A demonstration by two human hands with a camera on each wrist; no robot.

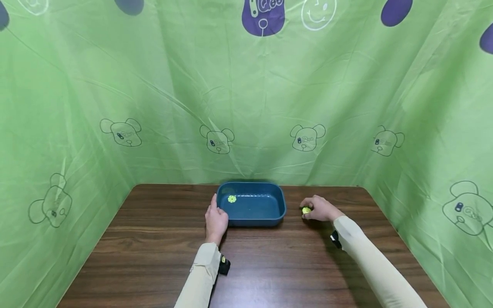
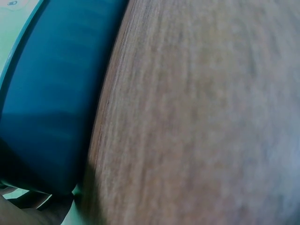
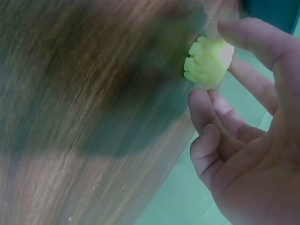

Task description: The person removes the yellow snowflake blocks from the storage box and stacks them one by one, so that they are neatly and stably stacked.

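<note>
A dark blue rectangular plastic tray [image 1: 252, 222] stands at the back middle of the wooden table. Inside it, towards the left, lies a small yellow-green flower-shaped piece [image 1: 232, 199]. My left hand [image 1: 216, 220] rests along the tray's left side, index finger pointing forward; the left wrist view shows fingers [image 2: 44, 211] at the tray's lower corner. To the right of the tray, my right hand [image 1: 321, 208] reaches around a second yellow-green flower-shaped piece [image 3: 208, 62]. In the right wrist view a gap shows between thumb and piece; contact with the other fingers is unclear.
The brown wood-grain table [image 1: 269, 269] spreads out in front of the tray. Green curtains [image 1: 250, 107] printed with bear heads hang behind the table and along both sides. A black wrist camera [image 1: 224, 264] sits at the left cuff.
</note>
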